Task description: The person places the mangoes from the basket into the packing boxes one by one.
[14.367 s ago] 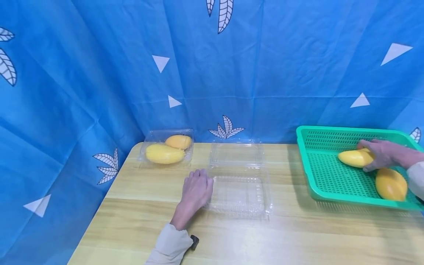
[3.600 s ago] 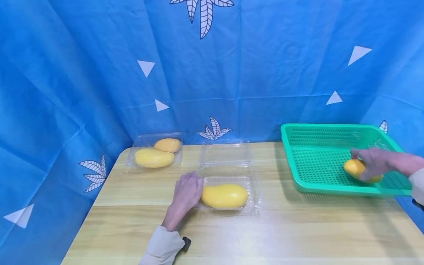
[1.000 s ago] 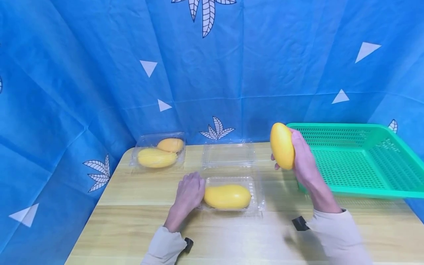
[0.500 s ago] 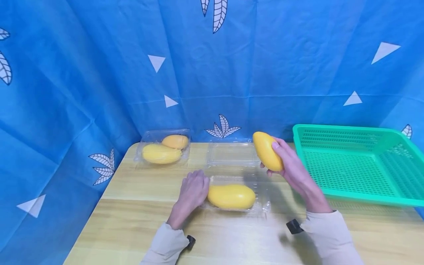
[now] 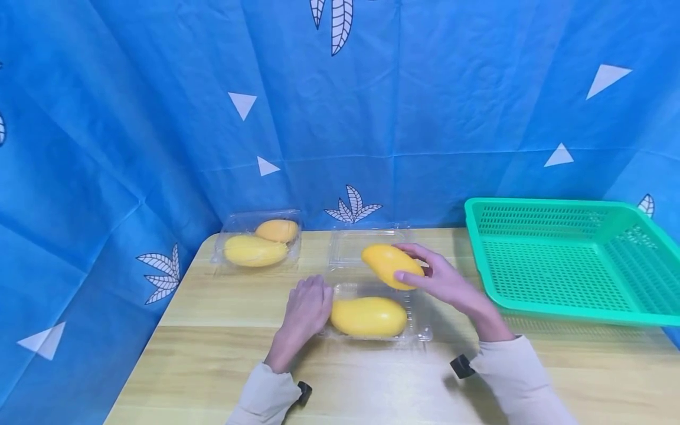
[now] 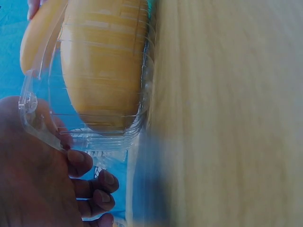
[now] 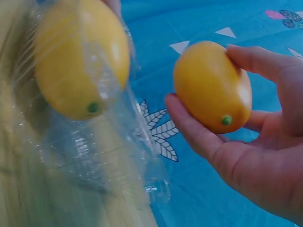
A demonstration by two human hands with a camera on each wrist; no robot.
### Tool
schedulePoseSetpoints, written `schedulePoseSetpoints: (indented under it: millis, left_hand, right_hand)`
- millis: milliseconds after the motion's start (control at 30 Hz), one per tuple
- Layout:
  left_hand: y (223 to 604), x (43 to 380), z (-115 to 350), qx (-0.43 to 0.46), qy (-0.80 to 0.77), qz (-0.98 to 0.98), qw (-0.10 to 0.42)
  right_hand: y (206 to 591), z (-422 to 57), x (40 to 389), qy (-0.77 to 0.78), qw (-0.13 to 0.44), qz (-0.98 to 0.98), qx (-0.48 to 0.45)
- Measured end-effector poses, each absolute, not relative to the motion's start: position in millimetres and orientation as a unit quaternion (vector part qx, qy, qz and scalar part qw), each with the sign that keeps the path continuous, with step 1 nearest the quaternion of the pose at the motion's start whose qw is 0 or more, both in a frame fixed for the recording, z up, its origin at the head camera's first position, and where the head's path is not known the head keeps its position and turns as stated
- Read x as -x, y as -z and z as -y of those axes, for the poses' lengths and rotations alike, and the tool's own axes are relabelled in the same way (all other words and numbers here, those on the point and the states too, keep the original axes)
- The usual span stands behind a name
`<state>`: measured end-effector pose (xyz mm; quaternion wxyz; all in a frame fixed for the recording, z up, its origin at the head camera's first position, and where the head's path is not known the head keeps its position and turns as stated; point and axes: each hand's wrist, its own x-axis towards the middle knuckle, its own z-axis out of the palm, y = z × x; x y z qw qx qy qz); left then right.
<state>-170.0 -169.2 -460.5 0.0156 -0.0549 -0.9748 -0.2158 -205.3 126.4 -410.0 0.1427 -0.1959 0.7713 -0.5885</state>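
In the head view my right hand (image 5: 438,277) grips a yellow mango (image 5: 392,267) above the back part of an open clear plastic container (image 5: 422,330). In the right wrist view, thumb and fingers hold this mango (image 7: 210,85) by its sides, its green stem end showing. A larger yellow mango (image 5: 369,317) lies lengthwise inside the container's base. My left hand (image 5: 308,305) is at the container's left side; in the left wrist view its thumb and forefinger pinch the rim (image 6: 40,127), the other fingers curled below. The container's lid (image 5: 350,245) lies folded back towards the curtain.
A closed clear container (image 5: 294,260) with two mangoes (image 5: 255,251) stands at the back left of the wooden table (image 5: 223,366). At the right stands a green perforated basket (image 5: 558,310). A blue curtain (image 5: 329,118) hangs behind the table.
My right hand has brought the smaller mango from the green basket leftwards and down over the container. Earlier, the larger mango came into the container. My left hand has stayed at the rim.
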Motion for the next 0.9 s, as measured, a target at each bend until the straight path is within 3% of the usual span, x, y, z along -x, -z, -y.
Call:
schedulePoseSetpoints:
  millis: [233,467,700,900]
  left_hand:
    - [460,170,169,0.051,0.224,0.973,0.018]
    - [459,170,167,0.045,0.222,0.974,0.005]
    - [458,170,165,0.053,0.219,0.974,0.008]
    - [458,170,165,0.054,0.22,0.974,0.009]
  right_hand:
    - [422,-111,204,0.553,0.144,-0.79,0.223]
    - [430,-102,202,0.486,0.061,-0.847,0.209]
    - [432,-104,203,0.467,0.046,-0.859,0.207]
    - [434,-105,204,0.393,-0.003,-0.889,0.237]
